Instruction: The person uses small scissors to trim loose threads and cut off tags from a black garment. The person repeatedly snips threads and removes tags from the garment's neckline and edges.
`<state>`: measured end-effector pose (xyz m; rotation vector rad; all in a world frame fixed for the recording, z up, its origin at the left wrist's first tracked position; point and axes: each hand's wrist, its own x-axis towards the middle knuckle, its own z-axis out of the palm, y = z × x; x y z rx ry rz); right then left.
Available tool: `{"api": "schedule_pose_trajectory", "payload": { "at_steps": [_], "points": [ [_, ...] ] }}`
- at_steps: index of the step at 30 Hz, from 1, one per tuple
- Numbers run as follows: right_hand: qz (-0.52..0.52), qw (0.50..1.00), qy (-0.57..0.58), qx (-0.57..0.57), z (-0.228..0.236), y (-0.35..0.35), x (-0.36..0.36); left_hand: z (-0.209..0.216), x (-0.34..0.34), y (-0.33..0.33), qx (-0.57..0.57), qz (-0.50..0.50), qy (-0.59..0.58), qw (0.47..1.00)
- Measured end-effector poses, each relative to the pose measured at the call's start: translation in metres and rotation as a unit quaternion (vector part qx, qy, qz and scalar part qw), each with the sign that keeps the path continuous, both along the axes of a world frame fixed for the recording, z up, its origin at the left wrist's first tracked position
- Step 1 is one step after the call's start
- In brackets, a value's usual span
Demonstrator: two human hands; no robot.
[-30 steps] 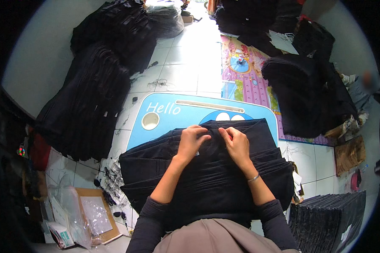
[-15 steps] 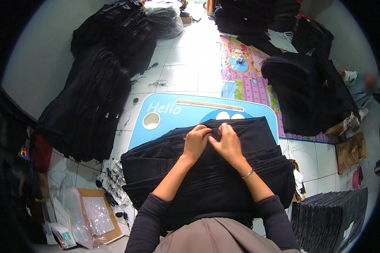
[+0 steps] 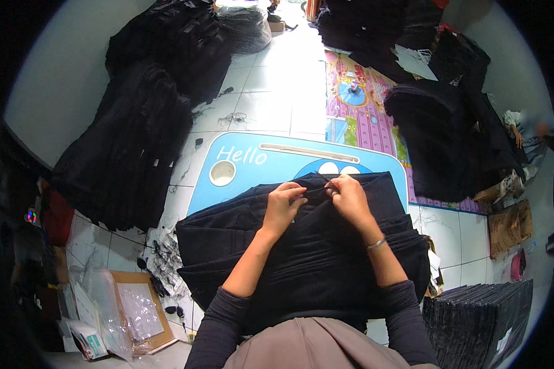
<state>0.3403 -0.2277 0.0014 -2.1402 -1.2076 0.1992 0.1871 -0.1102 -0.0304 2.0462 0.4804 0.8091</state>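
A pile of folded black cloth garments (image 3: 326,246) lies across a light blue low table (image 3: 197,197) and toward my lap. Over the pile's far part, my left hand (image 3: 282,208) is closed in a pinch, thumb against forefinger. My right hand (image 3: 349,200), a bracelet on its wrist, pinches a short way to the right, close to the far edge of the top garment. Anything between the fingertips is too small and dark against the black cloth to make out. Both hands are low over the cloth, with a gap between them.
Large heaps of black cloth stand at left (image 3: 123,141) and right (image 3: 434,135). A colourful play mat (image 3: 363,123) covers floor at the far right. Bundled black stacks (image 3: 477,320) sit near right; cardboard and plastic (image 3: 138,310) near left. Another person's hand (image 3: 516,136) shows at far right.
My hands were together at the fingertips and are now apart. The right hand has moved to the right; the left has hardly shifted. The pile keeps its place.
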Motion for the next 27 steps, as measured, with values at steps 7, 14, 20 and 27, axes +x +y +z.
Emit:
{"api": "schedule_pose_trajectory", "payload": {
  "at_steps": [7, 14, 20, 27],
  "points": [
    [0.037, 0.852, 0.521, -0.006, -0.007, -0.003, 0.026, 0.003, 0.004, -0.002, 0.002, 0.022, -0.027, 0.999],
    [0.068, 0.877, 0.475, 0.023, -0.013, -0.001, 0.020, 0.002, 0.016, 0.002, 0.171, -0.057, 0.004, 0.984],
    [0.009, 0.964, 0.253, 0.080, -0.012, 0.002, 0.005, -0.003, 0.009, -0.001, 0.167, -0.010, 0.011, 0.986],
    [-0.055, 0.962, -0.266, -0.003, 0.013, -0.019, -0.036, 0.002, 0.004, 0.007, -0.051, 0.027, 0.003, 0.998]
  ]
}}
